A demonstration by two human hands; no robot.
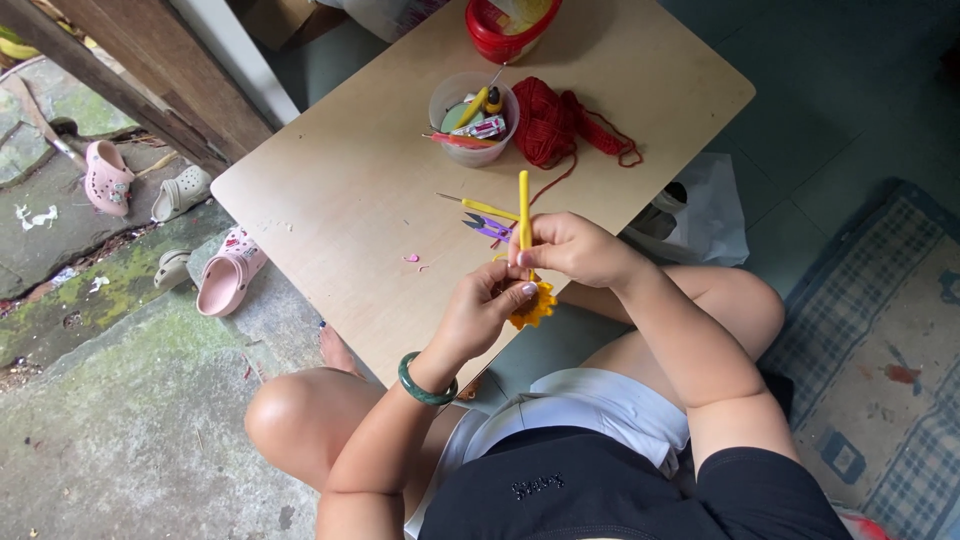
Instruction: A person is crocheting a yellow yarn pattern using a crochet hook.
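My left hand (483,308) pinches a small yellow-orange crocheted flower (535,305) just over the near edge of a light wooden table (340,190). A green bangle sits on that wrist. My right hand (570,248) grips a yellow crochet hook (524,205) that points up and away from me, its lower end at the flower. Both hands touch each other around the work. On the table right behind them lie a second yellow hook (480,207) and purple thread snips (487,228).
A clear plastic cup (473,118) of small tools stands mid-table beside a red yarn ball (548,122). A red lidded tub (508,25) sits at the far edge. Pink and white clogs (228,275) lie on the floor left; a white plastic bag (705,210) and a rug (890,350) right.
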